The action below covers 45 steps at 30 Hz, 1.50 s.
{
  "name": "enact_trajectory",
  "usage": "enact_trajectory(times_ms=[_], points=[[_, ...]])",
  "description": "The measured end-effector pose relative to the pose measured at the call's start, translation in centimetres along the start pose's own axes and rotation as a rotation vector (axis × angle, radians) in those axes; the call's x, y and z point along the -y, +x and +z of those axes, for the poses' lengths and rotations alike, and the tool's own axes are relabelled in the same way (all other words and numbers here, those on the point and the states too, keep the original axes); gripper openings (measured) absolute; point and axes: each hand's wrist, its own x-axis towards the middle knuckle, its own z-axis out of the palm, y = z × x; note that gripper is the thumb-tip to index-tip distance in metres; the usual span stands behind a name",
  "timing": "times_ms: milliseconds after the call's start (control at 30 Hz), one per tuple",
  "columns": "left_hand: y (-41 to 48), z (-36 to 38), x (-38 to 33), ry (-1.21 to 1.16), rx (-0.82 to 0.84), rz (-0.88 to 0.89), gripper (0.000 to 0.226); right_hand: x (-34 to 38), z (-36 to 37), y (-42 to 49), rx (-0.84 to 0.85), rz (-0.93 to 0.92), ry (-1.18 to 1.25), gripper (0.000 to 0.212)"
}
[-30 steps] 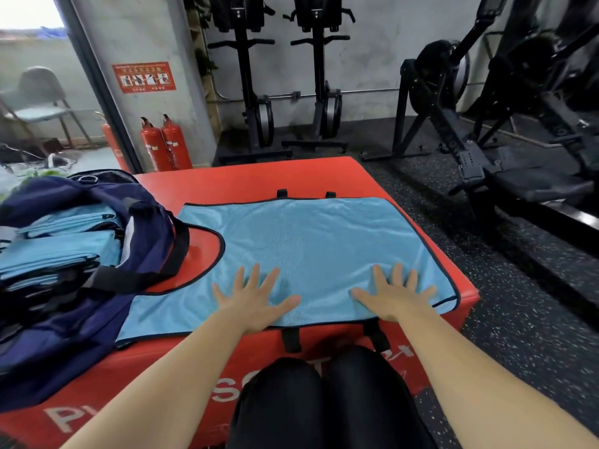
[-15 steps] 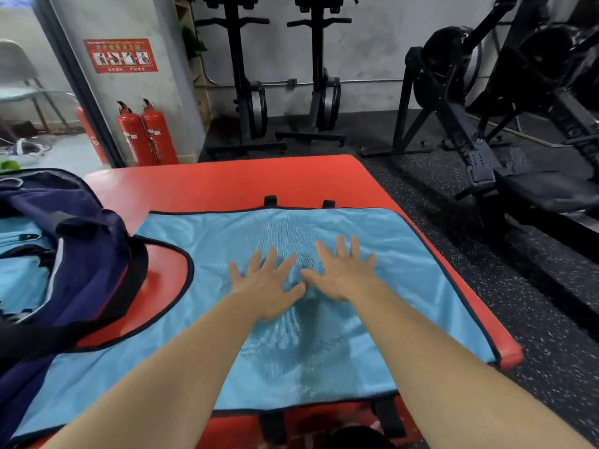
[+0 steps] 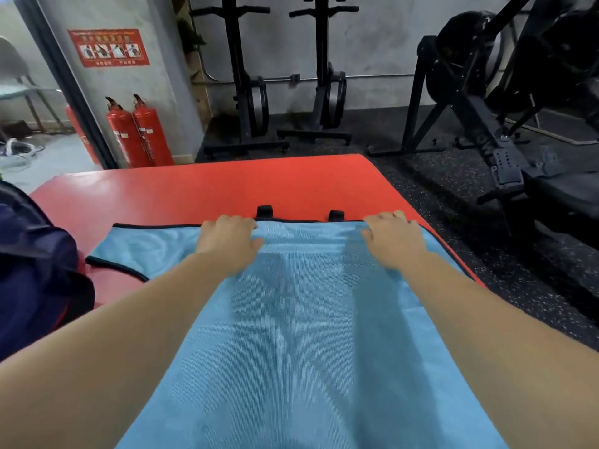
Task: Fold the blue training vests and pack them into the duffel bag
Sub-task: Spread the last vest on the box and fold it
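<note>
Left hand (image 3: 227,243) and right hand (image 3: 393,243) curl their fingers over the far hem of the vest (image 3: 308,335), gripping it, probably to draw that edge back into a fold. The vest lies flat mid-frame on the red box (image 3: 201,186). The bag (image 3: 29,270) sits at the left edge.

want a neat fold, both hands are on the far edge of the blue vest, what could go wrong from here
1. The left hand and right hand hold the vest inside its far corners, so the corners may droop and fold crooked.
2. Its right side lies at the edge of the red box and could slip off.
</note>
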Motion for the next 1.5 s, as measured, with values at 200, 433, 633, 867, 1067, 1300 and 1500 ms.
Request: enact_trajectory(times_ms=[200,433,633,867,1067,1300,1500], points=[[5.1,1.0,1.0,0.016,0.121,-0.11,0.03,-0.6,1.0,4.6,0.122,-0.03,-0.018,0.034],[8.4,-0.2,1.4,-0.101,0.377,-0.087,0.013,-0.5,-0.7,7.8,0.381,0.009,-0.001,0.012],[7.5,0.1,1.6,-0.041,0.268,-0.042,0.028,0.2,-1.1,6.9,0.374,-0.049,-0.103,0.018],[6.1,-1.7,4.2,0.021,0.059,0.055,0.01,-1.1,-2.2,5.8,0.092,-0.205,-0.086,0.016],[4.0,-4.1,6.2,0.288,0.029,0.096,0.015,-2.2,-4.5,3.9,-0.05,-0.252,-0.333,0.014],[-4.5,-6.1,7.4,0.325,-0.02,0.166,0.016,-2.8,-7.8,-4.1,-0.06,-0.275,-0.394,0.012],[-13.9,-3.8,5.3,0.493,0.072,0.227,0.007,-2.8,-5.4,-13.4,0.064,-0.273,-0.494,0.018]])
